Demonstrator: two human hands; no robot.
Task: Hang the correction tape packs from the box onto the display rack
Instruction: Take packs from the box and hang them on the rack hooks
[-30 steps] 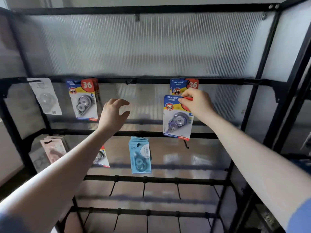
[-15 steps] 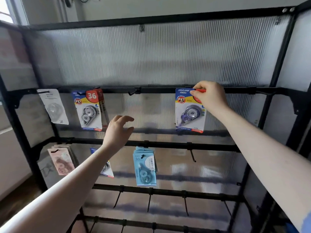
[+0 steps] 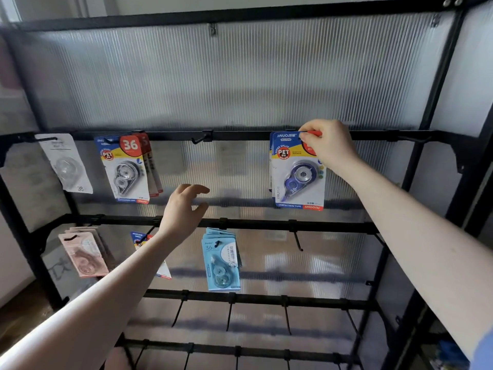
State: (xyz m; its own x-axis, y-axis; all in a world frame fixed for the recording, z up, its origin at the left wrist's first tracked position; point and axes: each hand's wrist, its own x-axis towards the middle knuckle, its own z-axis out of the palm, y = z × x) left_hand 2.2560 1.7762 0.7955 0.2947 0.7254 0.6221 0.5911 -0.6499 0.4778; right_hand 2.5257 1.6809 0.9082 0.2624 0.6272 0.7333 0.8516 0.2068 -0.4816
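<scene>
At the rack's upper bar [image 3: 240,135], my right hand [image 3: 329,145] pinches the top corner of a purple correction tape pack [image 3: 297,170], held up against the bar. My left hand [image 3: 182,209] hovers lower, fingers loosely curled and holding nothing, near the second bar [image 3: 266,225] above the blue packs [image 3: 221,260].
</scene>
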